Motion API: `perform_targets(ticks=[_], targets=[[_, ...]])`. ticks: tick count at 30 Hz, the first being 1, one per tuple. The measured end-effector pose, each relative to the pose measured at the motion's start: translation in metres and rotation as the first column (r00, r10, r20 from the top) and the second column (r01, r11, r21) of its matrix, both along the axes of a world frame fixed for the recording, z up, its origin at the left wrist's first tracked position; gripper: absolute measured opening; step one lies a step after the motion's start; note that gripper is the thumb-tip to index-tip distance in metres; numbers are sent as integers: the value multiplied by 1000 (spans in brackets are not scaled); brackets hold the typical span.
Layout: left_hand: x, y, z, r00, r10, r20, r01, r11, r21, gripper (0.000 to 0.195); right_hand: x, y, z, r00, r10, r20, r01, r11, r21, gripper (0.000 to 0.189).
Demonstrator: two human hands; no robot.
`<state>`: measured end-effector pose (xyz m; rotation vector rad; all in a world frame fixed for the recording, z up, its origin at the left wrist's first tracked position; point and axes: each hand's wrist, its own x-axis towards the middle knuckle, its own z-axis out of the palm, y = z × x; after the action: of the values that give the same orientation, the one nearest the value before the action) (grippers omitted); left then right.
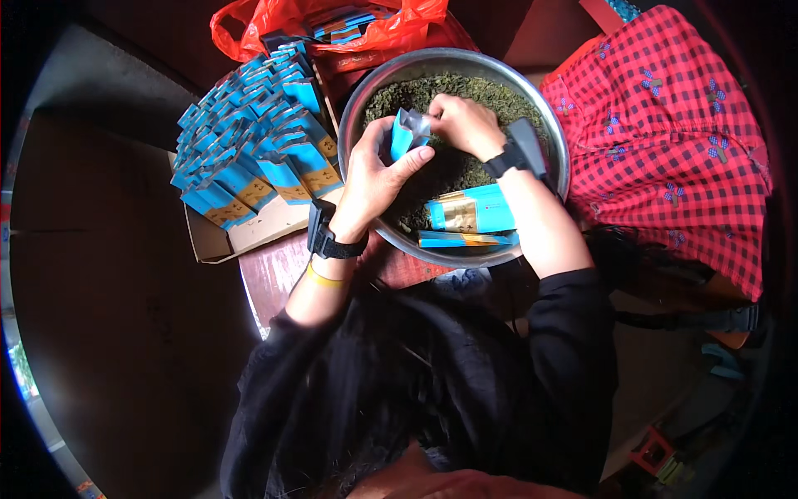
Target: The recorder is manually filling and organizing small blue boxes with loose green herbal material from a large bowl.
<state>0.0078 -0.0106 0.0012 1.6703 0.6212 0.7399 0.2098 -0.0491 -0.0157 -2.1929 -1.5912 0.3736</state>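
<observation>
My left hand [383, 159] holds a small blue foil-lined packet [404, 136] upright, its mouth spread and silvery inside. Just right of that mouth is my right hand [464, 125], fingers curled together with the thumb side at the packet; whether it grips leaves or the packet's edge cannot be made out. Both are over a wide metal basin [561, 156] of dark green dried leaves [455, 84], which look like rolled tea. Flat blue-and-gold packets [471, 211] lie stacked on the leaves at the near side, partly behind my right forearm.
A cardboard box [274, 226] left of the basin is packed with upright blue packets [249, 137]. Behind stands a red plastic bag [399, 28] with more packets. Red checked cloth [661, 137] drapes at the right. A reddish wooden surface [274, 268] shows below the box.
</observation>
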Motion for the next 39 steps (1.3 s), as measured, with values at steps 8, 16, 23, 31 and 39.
perform_targets(ticks=[8,16,23,31,39], targets=[[-3,-2,-2,996,36,83,-28,995,-101,55,-17,14,-33,981,122,-148,-109,989,96,46],[-3,-1,0,976,136,173,-103,978,-184,51,6,18,-6,951,-48,-306,115,972,205,66],[-6,-4,0,975,142,170,-107,973,-202,49,10,14,3,994,-105,-28,109,968,226,22],[-4,-4,0,981,114,155,-87,981,-172,50,3,17,-14,992,84,-93,-59,968,245,26],[-3,-3,-3,977,120,177,-95,985,-143,52,2,9,8,758,274,-592,-332,943,12,20]])
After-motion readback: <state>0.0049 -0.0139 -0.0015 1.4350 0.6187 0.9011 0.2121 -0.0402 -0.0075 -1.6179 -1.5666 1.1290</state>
